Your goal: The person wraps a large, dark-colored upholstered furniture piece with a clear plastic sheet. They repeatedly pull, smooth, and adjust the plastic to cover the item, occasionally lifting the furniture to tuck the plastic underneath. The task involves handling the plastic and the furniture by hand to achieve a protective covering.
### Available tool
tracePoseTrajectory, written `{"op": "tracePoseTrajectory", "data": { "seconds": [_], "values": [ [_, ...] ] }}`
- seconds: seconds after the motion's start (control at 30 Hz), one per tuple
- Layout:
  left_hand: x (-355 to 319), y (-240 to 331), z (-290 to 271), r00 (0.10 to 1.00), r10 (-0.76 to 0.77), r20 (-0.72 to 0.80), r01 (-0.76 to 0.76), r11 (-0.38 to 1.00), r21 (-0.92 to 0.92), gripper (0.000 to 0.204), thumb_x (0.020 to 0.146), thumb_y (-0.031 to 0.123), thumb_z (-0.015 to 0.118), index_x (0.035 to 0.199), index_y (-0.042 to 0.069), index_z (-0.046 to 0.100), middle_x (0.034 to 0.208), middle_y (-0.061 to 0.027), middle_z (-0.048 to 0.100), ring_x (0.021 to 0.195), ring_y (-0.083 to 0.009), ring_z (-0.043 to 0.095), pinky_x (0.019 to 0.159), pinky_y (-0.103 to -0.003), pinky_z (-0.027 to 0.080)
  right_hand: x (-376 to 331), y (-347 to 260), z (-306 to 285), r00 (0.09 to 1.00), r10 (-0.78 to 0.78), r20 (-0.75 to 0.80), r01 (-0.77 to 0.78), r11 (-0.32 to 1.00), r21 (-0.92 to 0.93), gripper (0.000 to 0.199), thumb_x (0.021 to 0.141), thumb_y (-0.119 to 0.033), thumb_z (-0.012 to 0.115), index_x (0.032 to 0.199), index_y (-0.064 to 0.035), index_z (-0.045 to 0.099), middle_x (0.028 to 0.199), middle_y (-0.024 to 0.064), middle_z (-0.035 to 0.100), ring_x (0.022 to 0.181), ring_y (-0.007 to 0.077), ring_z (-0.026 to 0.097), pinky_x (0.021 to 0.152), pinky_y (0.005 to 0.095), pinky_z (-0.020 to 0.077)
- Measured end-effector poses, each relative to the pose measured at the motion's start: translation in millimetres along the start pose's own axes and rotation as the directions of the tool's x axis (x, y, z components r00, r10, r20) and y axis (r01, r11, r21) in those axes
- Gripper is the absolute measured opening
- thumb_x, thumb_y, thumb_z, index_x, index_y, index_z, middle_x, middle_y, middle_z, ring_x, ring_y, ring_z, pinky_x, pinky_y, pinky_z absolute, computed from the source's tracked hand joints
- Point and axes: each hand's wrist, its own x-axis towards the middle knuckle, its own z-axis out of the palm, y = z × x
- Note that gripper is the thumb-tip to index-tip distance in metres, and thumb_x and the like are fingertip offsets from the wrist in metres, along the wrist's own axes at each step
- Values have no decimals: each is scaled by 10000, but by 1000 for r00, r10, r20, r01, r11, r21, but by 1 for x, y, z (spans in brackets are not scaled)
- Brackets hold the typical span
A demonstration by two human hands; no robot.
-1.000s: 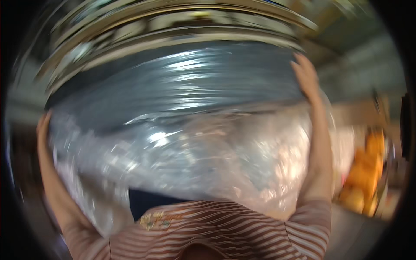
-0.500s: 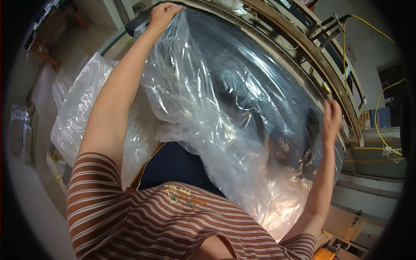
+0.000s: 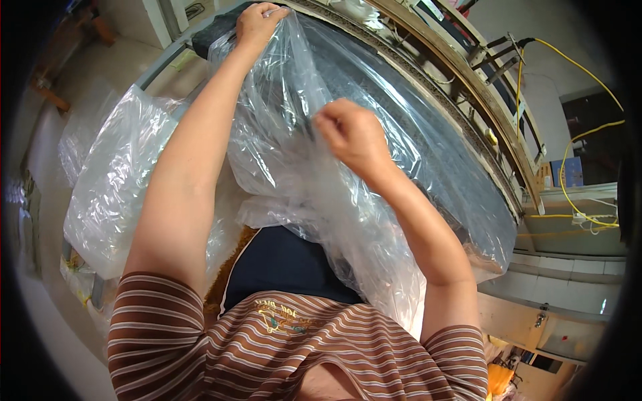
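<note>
A large sheet of clear plastic film [image 3: 441, 200] lies crumpled over a dark padded surface in front of me, its folds bunched toward my body. At the far left corner my left hand [image 3: 259, 25] is closed, pinching the film's gathered edge. Over the middle of the sheet is my right hand [image 3: 354, 137], with fingers curled together next to a raised fold. The film below it is smeared by motion; whether any of it is between those fingers is hidden. More loose film [image 3: 120, 180] hangs down left of my left arm.
A curved-looking wooden rail [image 3: 461, 70] with metal brackets runs along the far side. Yellow cable [image 3: 575, 63] hangs at the right, near a blue box [image 3: 572, 172]. A grey metal frame bar [image 3: 167, 65] borders the left side. An orange item [image 3: 500, 379] lies low right.
My right hand has swung from the far right edge to the middle of the film, and its fingers have closed. My left hand keeps its pinch at the corner. The film has shifted slightly.
</note>
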Motion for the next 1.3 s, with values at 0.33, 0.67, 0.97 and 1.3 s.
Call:
{"op": "tracePoseTrajectory", "data": {
  "seconds": [0.33, 0.67, 0.97, 1.3],
  "values": [
    [22, -34, 6, 978, 160, 132, -156, 987, -37, 371, 761, 401, 716, 909, 61, 717, 903, -109, 689, 840, -211, 639, 772, -313, 468, -113, 19, -86, 877, 381, 291, -430, 894, 127, 204, 819, -112, 577, 1021, -119, 602, 725, 64, 500, 638, 166, 528, 550, 364, 439],
    [41, -51, 12, 912, 289, 292, -336, 933, 126, 331, 818, 342, 690, 993, 61, 696, 948, -95, 694, 871, -211, 636, 810, -304, 464, -555, 60, -194, -20, 883, -470, -828, -278, -487, 377, 768, -30, 554, 1112, -184, 560, 1359, 79, 407, 1177, 323, 468, 921, 467, 451],
    [46, -63, 27, 922, 225, 316, -317, 906, 280, 399, 843, 426, 628, 996, 64, 694, 986, -107, 683, 912, -242, 624, 828, -324, 451, -731, 35, -369, -305, 626, -718, -655, -685, -319, 707, 523, -240, 855, 1141, -142, 524, 1179, 104, 538, 1137, 335, 511, 889, 474, 461],
    [77, -96, -3, 967, 135, 217, -232, 817, 528, 446, 823, 491, 628, 1013, 95, 702, 999, -89, 695, 924, -271, 642, 831, -352, 461, -537, 99, -270, 732, 495, -468, -671, 405, -621, 465, 667, -113, 731, 1114, -132, 603, 1192, 125, 582, 1143, 332, 515, 962, 440, 403]
  ]
}}
